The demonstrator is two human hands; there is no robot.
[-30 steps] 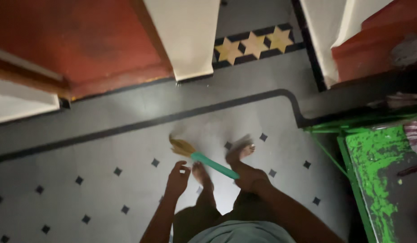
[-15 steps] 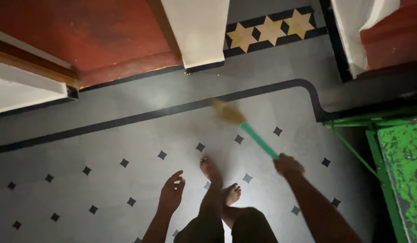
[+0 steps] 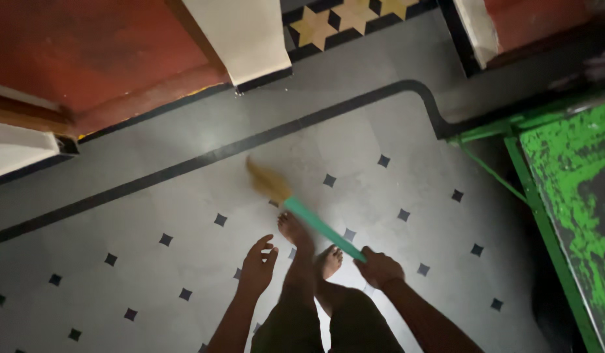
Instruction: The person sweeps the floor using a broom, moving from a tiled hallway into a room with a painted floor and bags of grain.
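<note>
My right hand (image 3: 379, 267) grips the end of a broom's green handle (image 3: 322, 228). Its straw-coloured bristle head (image 3: 266, 181) is blurred and rests low over the grey tiled floor (image 3: 185, 216), up and left of my bare feet (image 3: 309, 245). My left hand (image 3: 258, 263) hangs free beside my left leg, fingers apart, holding nothing.
A black border line (image 3: 204, 157) crosses the floor ahead. A white pillar base (image 3: 240, 39) and red floor (image 3: 87, 59) lie beyond it, with star-patterned tiles (image 3: 345, 16) at the top. A worn green-painted table (image 3: 570, 196) stands at the right.
The broom head has swung left across the floor, from near the black border back toward the area in front of my feet. My right hand has come in closer to my legs.
</note>
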